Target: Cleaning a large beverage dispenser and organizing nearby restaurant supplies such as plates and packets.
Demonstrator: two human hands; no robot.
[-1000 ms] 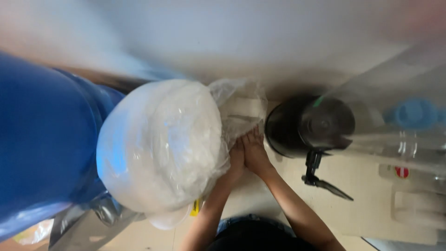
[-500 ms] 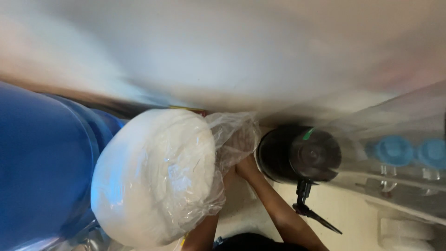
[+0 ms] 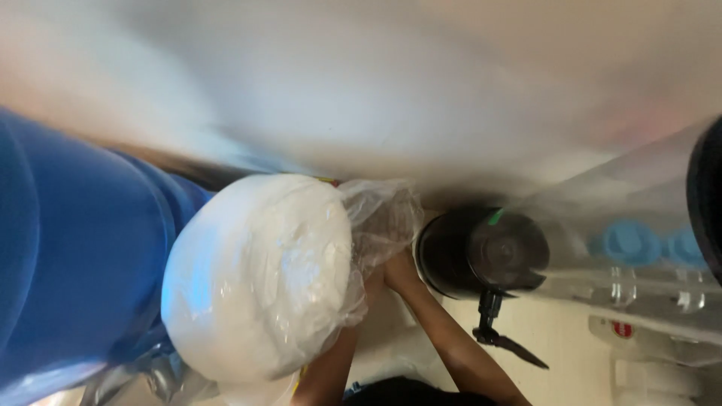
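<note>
Cream surface (image 3: 571,353) below, pale and smooth; upper part of view blurred grey-white, room unreadable. Blue fabric (image 3: 68,263) fills left side. Clear plastic bag (image 3: 376,218) wraps big white rounded bundle (image 3: 256,278), centre, pressed against blue fabric. Left hand (image 3: 370,280) and right hand (image 3: 392,265) meet at bag's gathered end, mostly hidden behind plastic; finger state cannot tell. Black round dispenser (image 3: 481,252) with lever handle just right of hands. Clear bottles with blue caps (image 3: 628,240) far right; contents unclear.
</note>
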